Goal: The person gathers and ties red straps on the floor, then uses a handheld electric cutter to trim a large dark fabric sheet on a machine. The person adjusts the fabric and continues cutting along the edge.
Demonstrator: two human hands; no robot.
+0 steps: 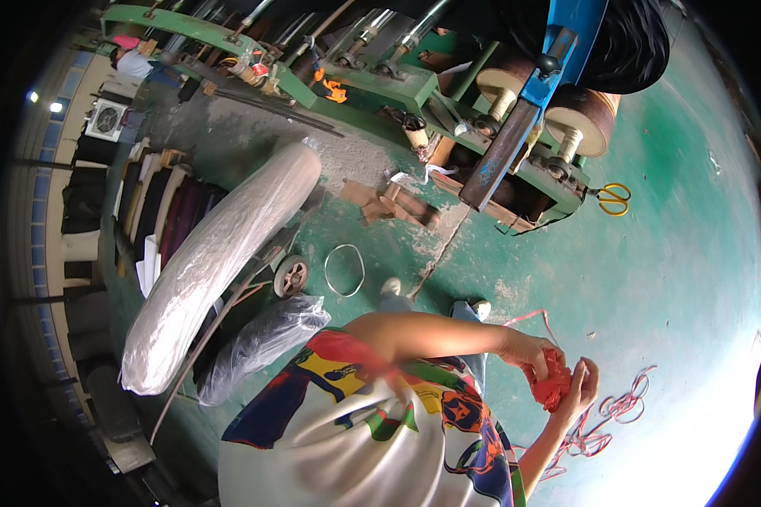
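A crumpled red plastic bag (550, 383) is bunched between my two hands at the right, above the green floor. My left hand (533, 352) has its fingers on the upper left side of the bag, pinching it. From the lower right my right hand (580, 393) holds the bag against its palm, fingers curled upward. What lies inside the bag, if anything, is hidden. A tangle of red strapping (593, 437) lies on the floor just beyond my right hand, and a strand runs behind my left wrist.
A plastic-wrapped roll (228, 266) rests on a wheeled cart (290, 276), beside another wrapped bundle (263, 348). Ahead stands a green machine frame (380, 89) with yellow-handled scissors (614, 199) at its end. Cardboard pieces (393, 203) and a white hoop (345, 270) lie on the floor. A person (133, 63) is far left.
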